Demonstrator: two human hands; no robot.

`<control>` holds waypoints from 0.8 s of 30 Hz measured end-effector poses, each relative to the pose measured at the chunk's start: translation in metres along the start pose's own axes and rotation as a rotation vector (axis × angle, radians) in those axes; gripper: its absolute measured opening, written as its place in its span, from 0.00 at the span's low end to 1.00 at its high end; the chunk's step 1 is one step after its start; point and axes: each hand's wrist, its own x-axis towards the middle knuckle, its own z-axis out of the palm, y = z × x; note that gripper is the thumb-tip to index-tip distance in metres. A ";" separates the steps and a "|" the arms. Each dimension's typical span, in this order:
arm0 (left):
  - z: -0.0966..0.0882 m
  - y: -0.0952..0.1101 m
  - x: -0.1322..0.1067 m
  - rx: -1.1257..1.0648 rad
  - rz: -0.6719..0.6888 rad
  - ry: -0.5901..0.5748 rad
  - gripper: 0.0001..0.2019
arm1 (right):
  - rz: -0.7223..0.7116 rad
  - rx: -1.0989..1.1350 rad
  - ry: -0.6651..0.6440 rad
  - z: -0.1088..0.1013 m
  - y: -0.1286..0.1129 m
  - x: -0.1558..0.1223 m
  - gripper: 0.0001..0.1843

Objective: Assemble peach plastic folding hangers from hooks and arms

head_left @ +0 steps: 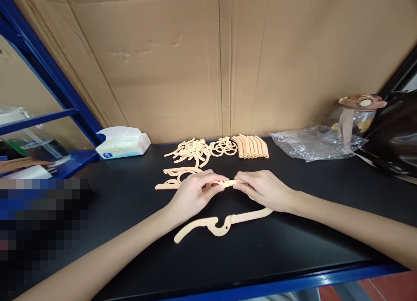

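My left hand point(197, 189) and my right hand point(265, 190) meet over the middle of the table, fingertips pinched on a small beige plastic hanger part point(229, 183). Most of that part is hidden by my fingers. Just below them a beige folding hanger point(221, 226) lies flat, its arms spread and its curved hook in the middle. Behind my left hand are some folded hanger pieces point(172, 179), partly covered by it. Farther back sit a loose heap of curved hanger arms point(192, 151), a group of ring-like hooks point(224, 147) and a neat row of hanger arms point(250, 147).
A tissue pack point(124, 144) stands at the back left beside a blue metal frame point(61, 84). Toward the back right are a crumpled clear plastic bag point(312, 142), a drinking bottle point(361, 114) and a dark bag point(391, 140). Cardboard point(163, 66) walls the back. A person's hand shows far left.
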 end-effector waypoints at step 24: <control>-0.002 0.009 0.001 0.036 -0.167 -0.094 0.10 | -0.016 -0.062 0.033 0.000 -0.002 0.002 0.18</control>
